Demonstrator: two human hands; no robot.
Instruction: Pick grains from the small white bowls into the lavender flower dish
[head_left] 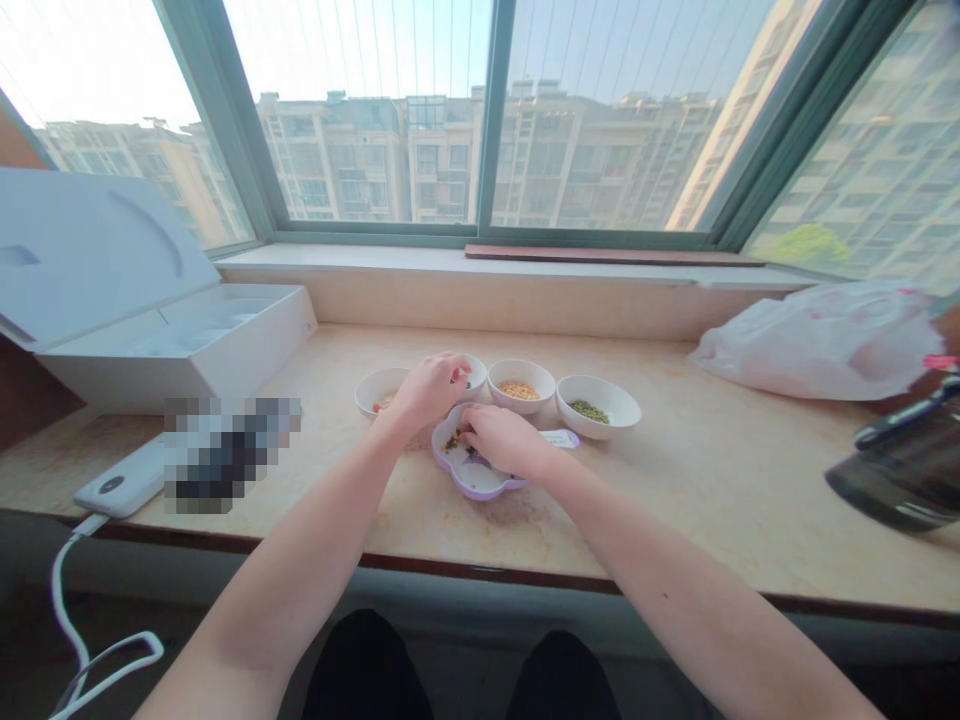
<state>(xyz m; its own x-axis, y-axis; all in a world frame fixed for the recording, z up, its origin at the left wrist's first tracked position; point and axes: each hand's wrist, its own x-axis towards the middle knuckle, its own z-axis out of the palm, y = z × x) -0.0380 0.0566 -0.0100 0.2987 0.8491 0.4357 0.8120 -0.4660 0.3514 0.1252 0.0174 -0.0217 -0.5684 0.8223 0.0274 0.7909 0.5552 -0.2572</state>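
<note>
My left hand (435, 385) hovers over a white bowl (474, 372) with dark bits in it; its fingers are curled together, and what they hold, if anything, is too small to make out. My right hand (499, 435) reaches into a purple-rimmed, petal-shaped dish (484, 492), fingertips pressed down among small dark and yellowish pieces. Left of these is a white bowl (367, 392) with reddish pieces, partly behind my left hand. To the right stand a bowl of yellow grains (517, 390) and a bowl of green beans (589, 411).
An open white box (255, 345) and a white power bank (124, 485) with a cable are at the left, beside a pixelated area. A plastic bag (817, 340) and a dark jug (900, 480) stand at the right. The counter's front edge runs before my knees.
</note>
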